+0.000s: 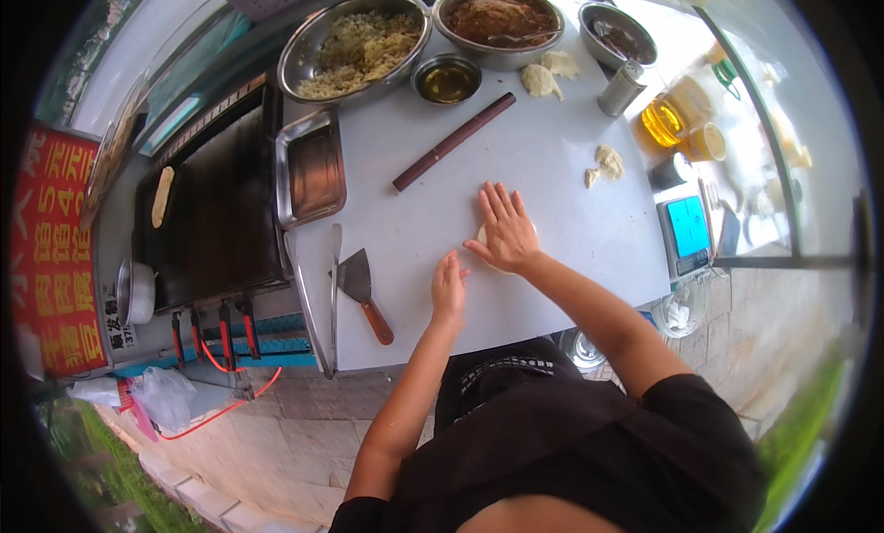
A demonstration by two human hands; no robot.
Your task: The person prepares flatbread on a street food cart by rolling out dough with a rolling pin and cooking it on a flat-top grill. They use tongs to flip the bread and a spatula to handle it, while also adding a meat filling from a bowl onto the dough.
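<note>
On the pale worktop [405,257], my right hand [505,227] lies flat with fingers spread, pressing on a round piece of dough [534,229]. Most of the dough is hidden under the palm. Just left of it, my left hand [449,289] hovers on edge, holding nothing, its fingers loosely stretched out. A dark wooden rolling pin [453,143] lies at a slant beyond both hands. To the left, a scraper [364,298] with a wooden handle rests beside a long thin metal blade [335,284].
Along the back stand a bowl of pale shredded filling [357,54], a bowl of brown filling [497,19] and a small oil bowl [447,80]. A griddle [212,201] holding a long flatbread [163,198] is at left, beside a metal tray [311,169]. Dough scraps [605,164] and a scale [686,231] sit right.
</note>
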